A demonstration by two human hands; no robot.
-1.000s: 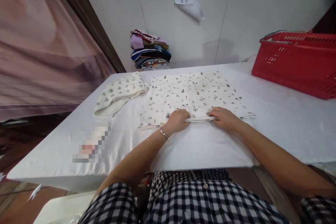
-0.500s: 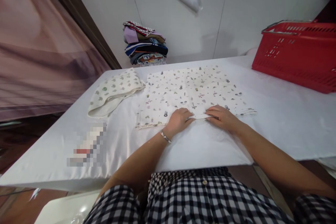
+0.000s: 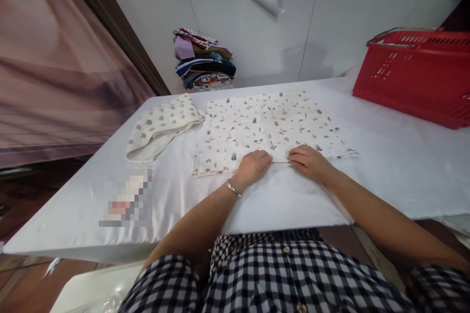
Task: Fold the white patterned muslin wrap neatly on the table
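Patterned cloth (image 3: 264,124), near edge in fingers (image 3: 298,157), rest beyond

the printed cloth (image 3: 240,129) looks matt, the tablecloth (image 3: 396,171) satiny, the basket (image 3: 411,80) plastic.

Room across right tabletop (image 3: 400,166) — red basket (image 3: 411,78) behind

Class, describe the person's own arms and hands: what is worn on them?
The left hand is ungloved, with a slim silver-coloured bracelet at its wrist; the right hand is ungloved too, with no bracelet in view. Black-and-white checked sleeves leave both forearms bare.
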